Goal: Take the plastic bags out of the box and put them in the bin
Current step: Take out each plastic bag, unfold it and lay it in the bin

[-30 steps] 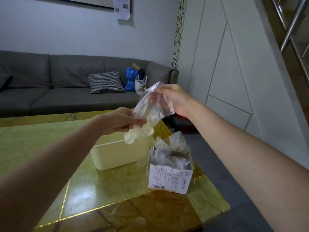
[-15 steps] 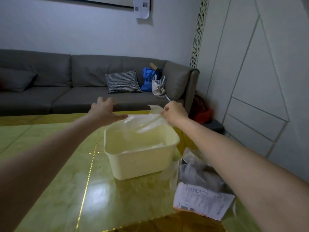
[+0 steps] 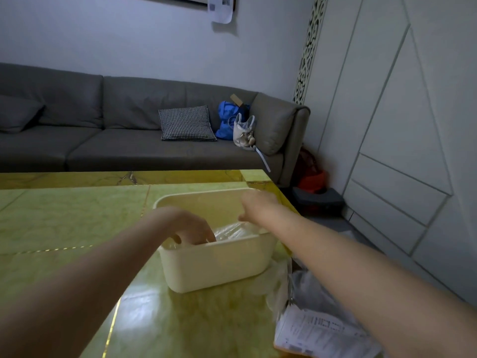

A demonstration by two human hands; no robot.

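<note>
The cream plastic bin (image 3: 214, 267) stands on the table in front of me. A clear plastic bag (image 3: 233, 231) lies crumpled inside it. My left hand (image 3: 191, 227) reaches down into the bin's near left side, its fingers pointing down onto the bag, with the tips hidden behind the near wall. My right hand (image 3: 258, 202) hovers over the bin's far right side, blurred, just above the bag's raised edge. The cardboard box (image 3: 322, 334) with a printed label sits at the lower right, with more clear plastic bags (image 3: 309, 282) bunched in its open top.
The glossy green and gold table (image 3: 64, 228) ends just right of the bin and box. Behind it is a grey sofa (image 3: 129, 140) with a checked cushion (image 3: 185, 124) and bags. White wall panels are on the right.
The bag, held stretched above the bin between both hands, has gone down into the bin. My left hand dropped in after it. My view has moved closer and to the left.
</note>
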